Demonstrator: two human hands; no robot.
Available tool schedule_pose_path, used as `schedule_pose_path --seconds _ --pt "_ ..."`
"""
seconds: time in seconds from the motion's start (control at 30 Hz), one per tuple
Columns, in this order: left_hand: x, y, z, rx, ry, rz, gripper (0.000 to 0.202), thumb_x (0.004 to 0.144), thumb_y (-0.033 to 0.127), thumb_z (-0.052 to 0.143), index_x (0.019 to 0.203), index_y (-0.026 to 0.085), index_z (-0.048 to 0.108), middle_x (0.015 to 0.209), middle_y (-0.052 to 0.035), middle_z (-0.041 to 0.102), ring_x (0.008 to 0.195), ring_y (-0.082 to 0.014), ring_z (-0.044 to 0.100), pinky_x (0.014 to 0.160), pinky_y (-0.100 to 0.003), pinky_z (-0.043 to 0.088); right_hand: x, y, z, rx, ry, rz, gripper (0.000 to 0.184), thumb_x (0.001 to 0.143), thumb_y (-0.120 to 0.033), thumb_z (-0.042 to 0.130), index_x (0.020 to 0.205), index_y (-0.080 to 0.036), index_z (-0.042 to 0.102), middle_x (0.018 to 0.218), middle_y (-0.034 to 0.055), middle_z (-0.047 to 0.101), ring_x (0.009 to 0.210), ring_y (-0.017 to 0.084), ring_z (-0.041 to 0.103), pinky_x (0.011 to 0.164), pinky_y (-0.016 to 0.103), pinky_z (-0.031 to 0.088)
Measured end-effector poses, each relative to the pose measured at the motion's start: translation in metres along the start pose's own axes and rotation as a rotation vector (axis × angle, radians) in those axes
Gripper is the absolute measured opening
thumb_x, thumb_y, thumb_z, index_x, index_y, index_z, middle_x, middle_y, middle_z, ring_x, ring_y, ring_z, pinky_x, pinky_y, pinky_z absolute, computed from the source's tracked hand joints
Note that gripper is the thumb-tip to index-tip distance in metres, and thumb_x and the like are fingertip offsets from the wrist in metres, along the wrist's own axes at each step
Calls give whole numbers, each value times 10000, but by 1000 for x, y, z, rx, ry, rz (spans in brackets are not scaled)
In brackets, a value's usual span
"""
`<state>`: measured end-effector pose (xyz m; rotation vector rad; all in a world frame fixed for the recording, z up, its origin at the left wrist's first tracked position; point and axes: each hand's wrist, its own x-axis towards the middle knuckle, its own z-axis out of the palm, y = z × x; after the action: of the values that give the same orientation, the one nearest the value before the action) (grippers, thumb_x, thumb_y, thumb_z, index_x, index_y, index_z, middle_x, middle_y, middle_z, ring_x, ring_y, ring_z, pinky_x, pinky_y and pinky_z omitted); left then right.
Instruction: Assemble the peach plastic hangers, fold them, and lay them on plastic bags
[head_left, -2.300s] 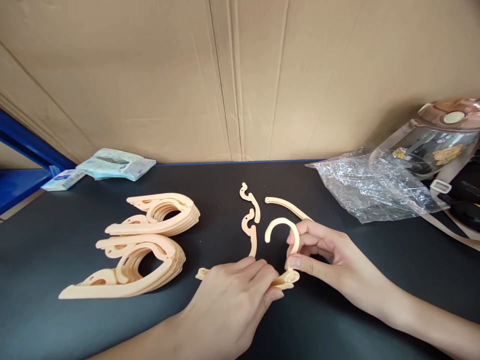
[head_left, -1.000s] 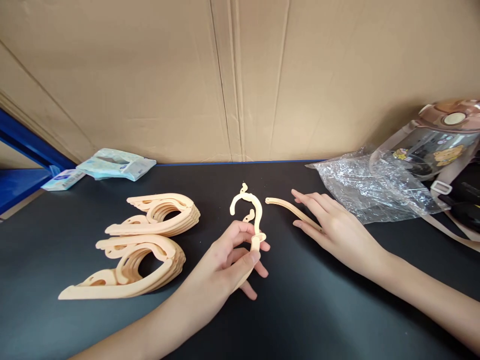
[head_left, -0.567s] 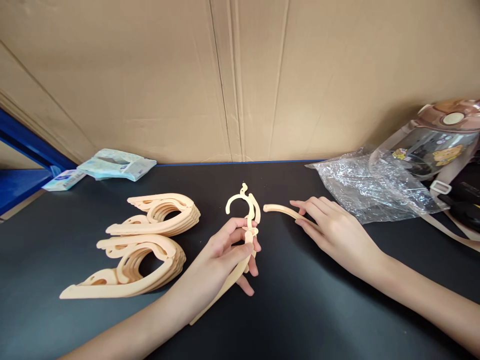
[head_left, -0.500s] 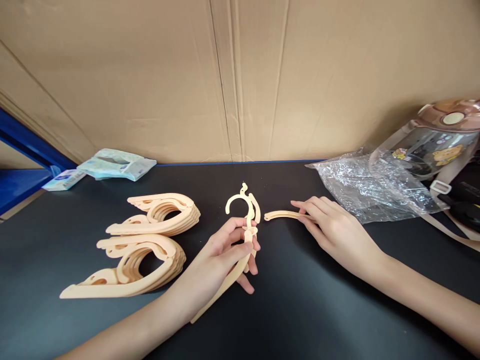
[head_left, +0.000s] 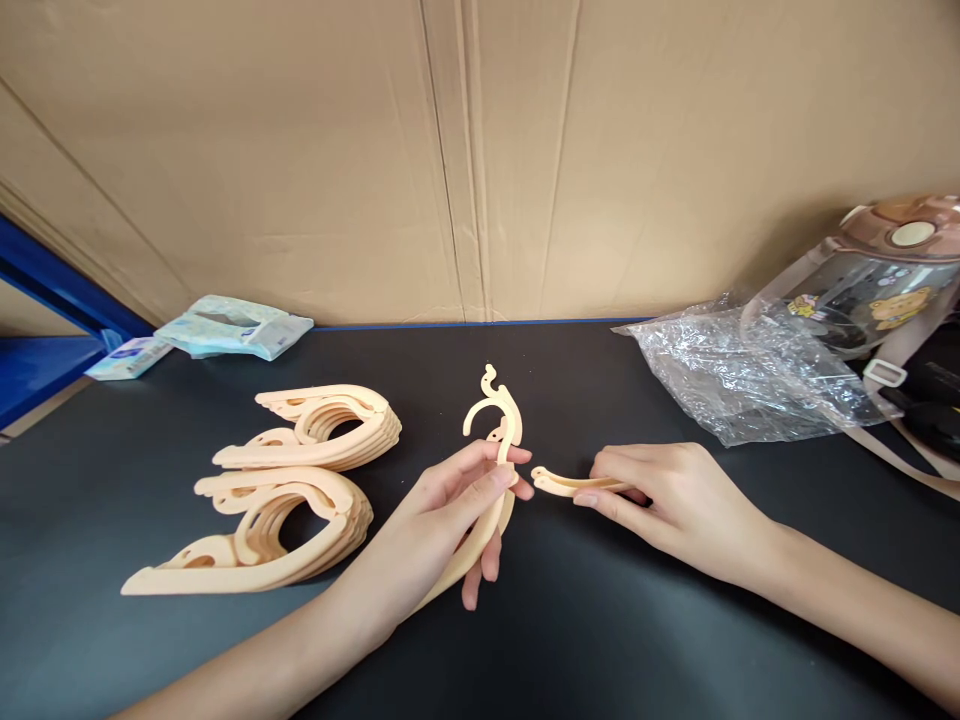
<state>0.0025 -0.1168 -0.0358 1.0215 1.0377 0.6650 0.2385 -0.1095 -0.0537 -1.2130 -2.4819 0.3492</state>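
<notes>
My left hand (head_left: pixel 465 510) pinches a cream folding hanger (head_left: pixel 507 425) between thumb and fingers, with its hook pointing up and left. One arm of that hanger slants down toward me, partly hidden behind the hand. Just beyond the hook, another cream hanger piece (head_left: pixel 488 378) shows; how much of it lies on the table is hidden. To the right, my right hand (head_left: pixel 660 495) is closed on a slim curved hanger arm (head_left: pixel 559 484), whose tip points left toward the hanger, apart from it.
Two stacks of folded cream hangers, a far stack (head_left: pixel 360 430) and a near stack (head_left: pixel 315 540), lie on the black table (head_left: pixel 570 620) at left. Behind them are tissue packs (head_left: pixel 232 328). A clear plastic bag (head_left: pixel 720 375) and a strapped bottle (head_left: pixel 877 290) stand at right, before a cardboard wall (head_left: pixel 337 180).
My right hand has come down and nearer with the hanger arm, its thumb now showing on the near side. The hanger in my left hand has turned slightly, its hook shifting right.
</notes>
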Motion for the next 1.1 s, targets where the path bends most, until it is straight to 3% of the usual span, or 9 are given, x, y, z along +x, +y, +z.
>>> schedule_pose_path --seconds 0.17,0.43,0.63,0.8,1.0,1.1 --pt "-3 -3 -2 -41 -97 -88 508 942 489 554 1324 154 551 505 35 554 438 -109 548 413 -173 509 -1 -1 0 -31 50 -94 355 997 -389 469 725 -204 604 611 -21 591 488 91 521 482 232 327" --pt "-5 -2 -2 -101 -182 -121 459 940 457 590 1289 160 568 519 29 590 453 -98 574 438 -163 534 -3 0 -1 -82 105 -159 366 988 -398 490 705 -196 604 581 -23 560 479 92 494 472 250 310" --pt "-4 -3 0 -22 -186 -87 314 946 450 571 1098 177 598 527 35 579 456 -95 546 413 -153 496 -4 -1 -2 -74 116 -179 372 980 -412 513 691 -190 589 566 -31 550 467 85 475 465 248 293" --pt "-5 0 0 125 -166 -56 306 965 466 509 1041 179 582 508 38 582 375 -55 457 404 -123 393 -4 -3 -3 37 75 -126 393 971 -428 526 664 -185 565 567 -38 549 466 70 467 461 230 292" --pt "-3 -4 -1 136 -157 -2 329 915 477 581 1016 165 609 516 37 583 387 -65 463 395 -141 408 -4 -6 -4 150 5 -27 469 975 -490 484 625 -186 559 542 -41 506 454 66 427 467 217 289" --pt "-1 -8 -1 113 -124 18 334 857 456 655 996 152 651 583 26 589 474 -107 551 404 -173 463 -3 -8 -5 172 -13 13 515 978 -519 454 595 -186 542 517 -44 480 442 67 389 461 219 271"
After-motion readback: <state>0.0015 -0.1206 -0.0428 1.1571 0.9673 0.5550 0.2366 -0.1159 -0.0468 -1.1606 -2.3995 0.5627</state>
